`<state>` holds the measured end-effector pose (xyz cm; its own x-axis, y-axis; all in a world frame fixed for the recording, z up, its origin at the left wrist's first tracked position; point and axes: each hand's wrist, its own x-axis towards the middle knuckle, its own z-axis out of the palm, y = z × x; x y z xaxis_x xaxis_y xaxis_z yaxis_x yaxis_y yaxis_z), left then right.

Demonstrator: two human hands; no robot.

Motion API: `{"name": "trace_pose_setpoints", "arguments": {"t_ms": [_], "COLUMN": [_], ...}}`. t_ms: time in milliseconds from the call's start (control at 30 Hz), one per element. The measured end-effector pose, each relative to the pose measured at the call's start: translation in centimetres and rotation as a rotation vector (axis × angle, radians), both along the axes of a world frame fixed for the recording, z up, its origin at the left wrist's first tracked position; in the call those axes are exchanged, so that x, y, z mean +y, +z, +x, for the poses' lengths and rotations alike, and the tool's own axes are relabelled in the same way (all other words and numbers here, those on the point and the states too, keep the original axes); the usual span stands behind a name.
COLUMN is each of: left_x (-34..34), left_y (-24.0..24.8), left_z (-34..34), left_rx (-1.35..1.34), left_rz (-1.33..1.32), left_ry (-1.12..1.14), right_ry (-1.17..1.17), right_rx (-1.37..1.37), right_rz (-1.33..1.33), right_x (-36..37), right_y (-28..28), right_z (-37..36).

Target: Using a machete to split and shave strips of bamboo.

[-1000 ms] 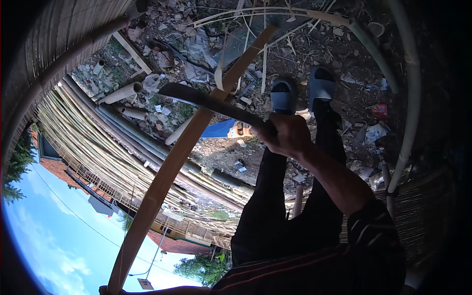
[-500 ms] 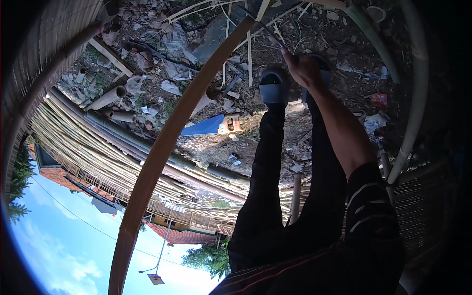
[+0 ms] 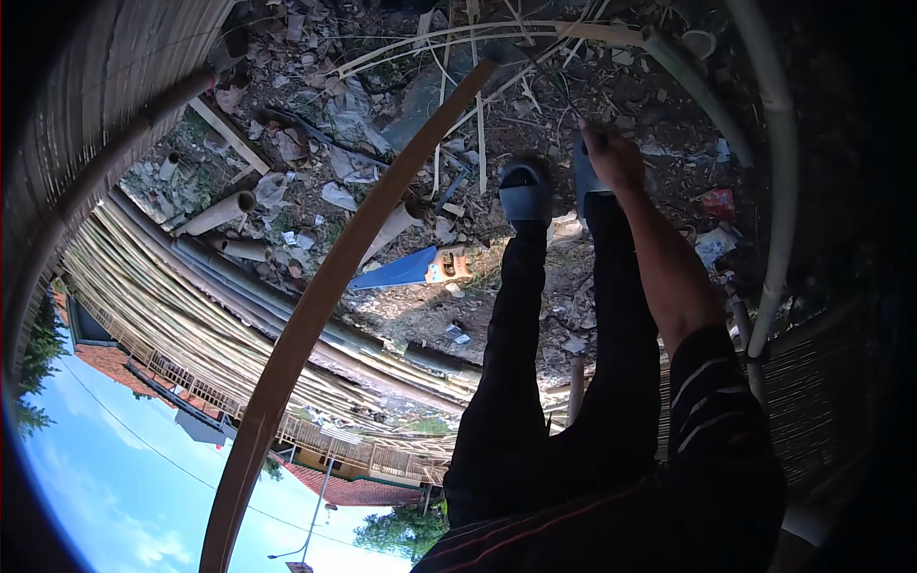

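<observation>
The work area is outdoor ground [image 3: 382, 310] covered with litter, leaves and wood scraps. A slatted panel [image 3: 124, 95] borders its upper-left edge. Long poles [image 3: 191, 277] lie stacked along its lower-left edge; roofs, a tree and sky [image 3: 124, 477] show past them. A curved pole [image 3: 776, 191] stands along the right edge.

Work piece: the slat [image 3: 325, 284] crosses the view diagonally, passing in front of the poles and the ground. Its upper end is at the ground's upper edge, among pale slivers [image 3: 482, 134]; its lower end runs out of view at the lower left.

Right hand [image 3: 616, 164]: fingers wrapped around the handle of the knife [image 3: 549, 81]. The arm is extended, with the hand above the right slipper [image 3: 585, 186]. The dark blade points up and left toward the slat's upper end. Contact between blade and slat cannot be determined.

Left hand: outside the view; its grip cannot be determined.

Adjacent items: the saw [image 3: 406, 269], with blue blade and tan handle, lies on the ground between the slat and the left leg [image 3: 516, 325]. Cut tubes [image 3: 218, 213] lie near the ground's left edge, beside the poles.
</observation>
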<state>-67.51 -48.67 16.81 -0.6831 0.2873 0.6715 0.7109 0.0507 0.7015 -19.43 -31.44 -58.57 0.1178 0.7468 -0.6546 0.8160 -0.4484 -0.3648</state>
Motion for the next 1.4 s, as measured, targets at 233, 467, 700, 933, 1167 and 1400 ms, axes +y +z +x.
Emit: {"name": "trace_pose_setpoints", "arguments": {"t_ms": [233,467,700,933,1167,1400], "left_x": [2.7,6.1,5.1,4.0,0.3,-0.6], "left_y": [-3.6,-8.4,-9.3,-9.7,-9.5,-6.7], "left_z": [3.2,8.3,8.8,8.5,5.3,4.5], "left_rx": [-1.163,-0.557,-0.499,-0.502,-0.477,-0.529], "left_rz": [0.874,0.275,0.283,0.468,0.266,0.128], "left_ry": [-0.758,-0.945,-1.070,-0.622,-0.856,-1.005], "right_ry": [-0.251,-0.141,0.462,0.278,0.309,0.240], "right_rx": [-0.177,0.261,1.062,0.860,0.531,0.482], "right_rz": [-0.257,-0.160,0.303,-0.188,-0.169,-0.250], "right_x": [-6.1,-5.1,-3.2,-4.0,-1.5,0.3], "right_y": [8.3,26.7,40.5,34.4,25.9,19.2], "right_z": [6.3,-2.3,-13.0,-14.0,-10.0,-8.7]}}
